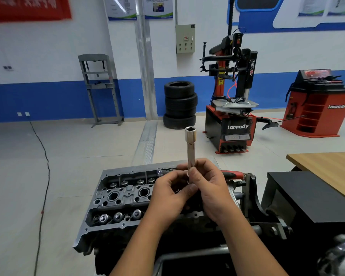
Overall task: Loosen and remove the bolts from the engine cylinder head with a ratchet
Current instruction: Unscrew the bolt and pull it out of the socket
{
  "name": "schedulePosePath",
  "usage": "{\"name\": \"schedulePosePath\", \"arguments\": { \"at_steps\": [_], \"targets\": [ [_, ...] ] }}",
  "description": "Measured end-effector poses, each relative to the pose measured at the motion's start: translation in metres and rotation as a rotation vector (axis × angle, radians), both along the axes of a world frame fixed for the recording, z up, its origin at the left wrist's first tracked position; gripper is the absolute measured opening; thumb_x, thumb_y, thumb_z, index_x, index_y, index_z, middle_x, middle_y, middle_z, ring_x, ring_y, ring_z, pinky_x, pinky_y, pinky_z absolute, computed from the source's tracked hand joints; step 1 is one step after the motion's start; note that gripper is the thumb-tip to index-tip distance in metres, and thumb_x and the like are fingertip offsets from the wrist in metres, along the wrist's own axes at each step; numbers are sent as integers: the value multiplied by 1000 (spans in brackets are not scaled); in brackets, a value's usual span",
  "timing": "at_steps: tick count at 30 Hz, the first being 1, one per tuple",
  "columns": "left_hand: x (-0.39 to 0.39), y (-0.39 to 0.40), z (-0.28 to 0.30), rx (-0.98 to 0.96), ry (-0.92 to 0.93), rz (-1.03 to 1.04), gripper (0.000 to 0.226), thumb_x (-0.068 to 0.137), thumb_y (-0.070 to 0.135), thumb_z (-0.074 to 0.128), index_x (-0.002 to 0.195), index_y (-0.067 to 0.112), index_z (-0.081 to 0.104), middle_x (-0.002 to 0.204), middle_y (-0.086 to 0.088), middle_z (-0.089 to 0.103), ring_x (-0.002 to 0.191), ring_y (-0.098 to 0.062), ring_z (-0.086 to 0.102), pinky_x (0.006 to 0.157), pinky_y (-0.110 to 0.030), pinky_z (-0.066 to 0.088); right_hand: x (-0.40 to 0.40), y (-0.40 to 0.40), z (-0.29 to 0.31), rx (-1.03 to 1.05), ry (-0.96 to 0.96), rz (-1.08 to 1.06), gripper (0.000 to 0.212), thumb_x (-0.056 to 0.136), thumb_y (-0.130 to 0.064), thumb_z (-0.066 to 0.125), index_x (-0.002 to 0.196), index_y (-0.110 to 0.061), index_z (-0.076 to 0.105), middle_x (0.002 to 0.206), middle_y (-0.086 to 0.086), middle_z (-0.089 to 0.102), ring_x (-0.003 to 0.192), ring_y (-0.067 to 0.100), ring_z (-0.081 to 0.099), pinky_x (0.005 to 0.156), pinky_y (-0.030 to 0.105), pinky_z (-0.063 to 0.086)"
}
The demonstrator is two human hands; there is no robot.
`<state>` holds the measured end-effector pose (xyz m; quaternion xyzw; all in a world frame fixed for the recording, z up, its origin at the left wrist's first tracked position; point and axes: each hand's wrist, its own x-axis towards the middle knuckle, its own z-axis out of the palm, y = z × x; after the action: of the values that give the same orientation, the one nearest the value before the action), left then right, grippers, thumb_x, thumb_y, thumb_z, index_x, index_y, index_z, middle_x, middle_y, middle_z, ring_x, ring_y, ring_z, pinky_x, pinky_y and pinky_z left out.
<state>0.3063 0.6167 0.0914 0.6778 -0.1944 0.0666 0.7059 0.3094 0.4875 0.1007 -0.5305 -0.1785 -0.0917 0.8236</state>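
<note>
Frame centre: right hand (209, 188) grips long socket (190, 150) upright; left hand (167, 193) pinches its base, likely fitting it, above cylinder head (116, 198).

Both bare forearms reached in from six o'clock and met in front of the person. The right hand (208, 185) had its fingers curled, thumb toward twelve; the left hand (170, 193) pinched just beside it at nine o'clock.

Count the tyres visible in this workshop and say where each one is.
4, all in one stack on the floor by the blue-banded wall, left of the tyre changer. Others may be hidden.
</note>
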Motion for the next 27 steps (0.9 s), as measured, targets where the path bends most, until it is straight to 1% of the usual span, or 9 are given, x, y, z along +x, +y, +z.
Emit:
{"name": "schedulePosePath", "arguments": {
  "at_steps": [2,4,8,11,13,17,20,23,27],
  "targets": [
    [0,0,1,-12,-7,20,24,80,24,86,99,16,74,93,-7,78,80,-17,74,62,-24,55,0,-1,0,2,-11,9,43,79,-47,87,104,-14,74,112,15,76,102,27,74,85,31,59],
    [-1,1,2,-16,-13,-26,22,85,29,82,104,20,77,95,-5,78,82,-15,74,63,-25,55,-1,0,1,-10,-10,12,44,81,-50,84,104,-15,75,111,15,76,102,27,74,86,32,58],
    [-1,2,2,-12,-13,-110,23,101,12,64,119,21,75,104,2,78,90,-12,72,70,-27,58,-1,1,3,1,17,-3,43,79,-61,80,95,-21,77,112,12,76,100,23,73,81,32,58],
    [-1,1,1,-3,1,-16,24,96,0,70,111,19,74,96,-3,78,81,-12,72,59,-25,56,-1,1,2,4,15,-12,54,76,-59,85,103,-13,76,108,15,76,98,28,73,81,35,59],
    [-1,0,1,-12,-29,23,23,87,3,80,105,14,72,93,-6,78,79,-13,72,60,-23,54,-2,1,2,1,-4,-9,51,74,-53,89,104,-13,76,106,13,77,97,25,74,81,32,59],
    [-2,1,2,-40,-55,-40,25,91,17,79,115,20,75,100,-1,78,89,-13,73,70,-25,57,-3,2,3,-45,-24,-16,42,82,-57,81,102,-20,77,106,7,77,98,19,73,83,28,58],
    [-2,1,2,-45,-19,-105,33,102,8,63,128,25,72,113,0,78,102,-15,72,86,-35,57,-3,3,5,-33,-3,-48,44,85,-63,74,95,-21,76,111,10,76,100,21,73,82,30,58],
    [-2,1,2,-27,-38,-29,36,96,0,69,111,31,77,106,-2,79,98,-15,74,77,-28,59,-1,2,3,-22,-4,-39,48,85,-61,76,102,-17,78,113,14,75,106,28,73,85,35,59],
    [-1,2,2,-39,-49,22,19,85,15,84,102,13,75,94,-9,77,86,-17,74,72,-27,57,-2,1,2,-39,-39,-30,42,80,-54,84,104,-20,77,111,13,76,104,26,74,86,32,59]
  ]
}}
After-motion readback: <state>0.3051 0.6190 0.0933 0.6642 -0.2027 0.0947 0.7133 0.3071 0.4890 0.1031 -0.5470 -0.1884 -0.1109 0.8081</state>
